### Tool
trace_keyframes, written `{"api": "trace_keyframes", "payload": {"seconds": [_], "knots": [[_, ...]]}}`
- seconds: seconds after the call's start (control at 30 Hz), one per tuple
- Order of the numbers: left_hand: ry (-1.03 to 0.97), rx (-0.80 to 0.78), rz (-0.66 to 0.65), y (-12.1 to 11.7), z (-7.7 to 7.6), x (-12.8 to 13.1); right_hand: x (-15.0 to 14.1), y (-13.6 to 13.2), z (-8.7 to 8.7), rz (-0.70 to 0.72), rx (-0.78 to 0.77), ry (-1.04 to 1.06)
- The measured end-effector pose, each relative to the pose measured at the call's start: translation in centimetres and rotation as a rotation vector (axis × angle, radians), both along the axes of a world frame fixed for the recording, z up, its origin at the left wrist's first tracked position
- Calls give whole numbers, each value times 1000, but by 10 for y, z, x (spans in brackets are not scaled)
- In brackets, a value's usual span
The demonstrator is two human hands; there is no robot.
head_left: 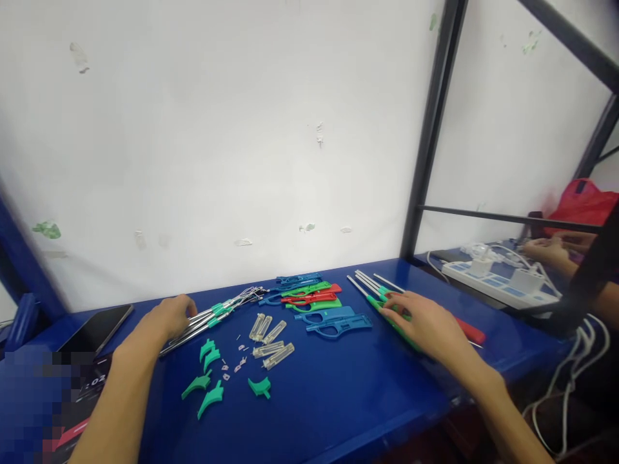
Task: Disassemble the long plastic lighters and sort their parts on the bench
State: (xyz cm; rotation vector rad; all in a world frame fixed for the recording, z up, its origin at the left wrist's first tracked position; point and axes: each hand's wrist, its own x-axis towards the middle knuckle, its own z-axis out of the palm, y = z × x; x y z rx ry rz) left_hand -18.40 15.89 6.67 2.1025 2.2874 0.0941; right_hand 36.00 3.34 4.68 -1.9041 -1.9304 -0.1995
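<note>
My left hand (167, 319) rests palm down on a bundle of metal rods with green collars (217, 312) on the blue table (314, 399); its fingers curl over the rods' near ends. Over at the right, my right hand (423, 322) lies flat with its fingers stretched over several assembled long lighters (374, 288), green and red with metal tubes. Between the hands lie blue, green and red plastic handle shells (316, 303), clear plastic tubes (271, 338), green trigger pieces (207, 380) and tiny pale bits (236, 361).
A dark phone (97, 328) lies at the left. A white wall stands behind the table. A black metal post (428, 148) divides it from another bench at the right, where another person's hands (551, 248) work by a white power strip (498, 280) and cables (575, 367).
</note>
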Motion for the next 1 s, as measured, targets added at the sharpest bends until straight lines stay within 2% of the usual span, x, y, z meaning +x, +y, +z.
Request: {"api": "trace_keyframes", "payload": {"seconds": [0.13,0.3,0.47,0.63,0.77,0.87,0.93,1.0], "knots": [[28,-144,16,0,9,8,25,-11,-3,-119,-36,9],[41,-177,9,-7,18,19,21,-14,-13,-135,-69,-5],[57,-112,2,-14,23,27,3,-16,-13,-161,-149,-106],[86,80,-3,-30,37,45,-14,-16,-6,-174,-163,-167],[98,311,-79,-57,56,72,-21,-13,-8,-162,-141,-184],[96,492,-166,-89,64,93,-22,-16,-10,-172,-101,-191],[94,606,-243,-118,61,105,-22,-24,-6,-193,-20,-161],[85,691,-346,-151,49,117,-27,-38,4,-145,96,-81]]}}
